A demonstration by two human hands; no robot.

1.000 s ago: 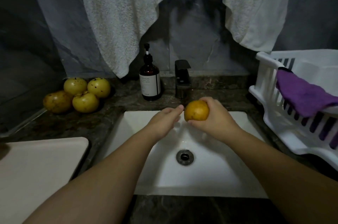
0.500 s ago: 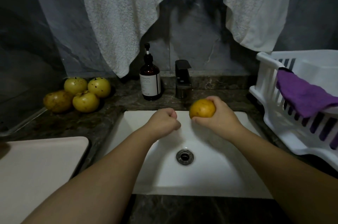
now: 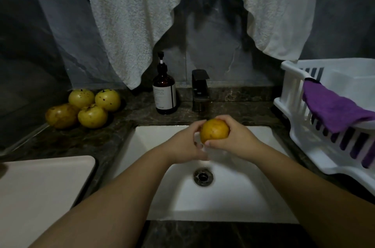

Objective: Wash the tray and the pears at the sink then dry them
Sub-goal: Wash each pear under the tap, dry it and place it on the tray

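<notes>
A round yellow-brown pear [image 3: 214,131] is held over the white sink [image 3: 233,197], just in front of the dark faucet [image 3: 199,90]. My right hand [image 3: 233,138] grips it from the right and below. My left hand [image 3: 187,142] touches its left side with curled fingers. Several more yellow pears [image 3: 85,106] sit in a cluster on the dark counter at the left. A pale tray [image 3: 40,197] lies on the counter at the near left.
A brown pump soap bottle [image 3: 164,93] stands left of the faucet. A white dish rack [image 3: 324,126] with a purple cloth [image 3: 332,107] draped over it sits at the right. A white towel [image 3: 132,14] hangs on the wall above.
My left hand has moved right from a closed fist apart from the pear and now touches its left side. My right hand has brought the pear slightly left.
</notes>
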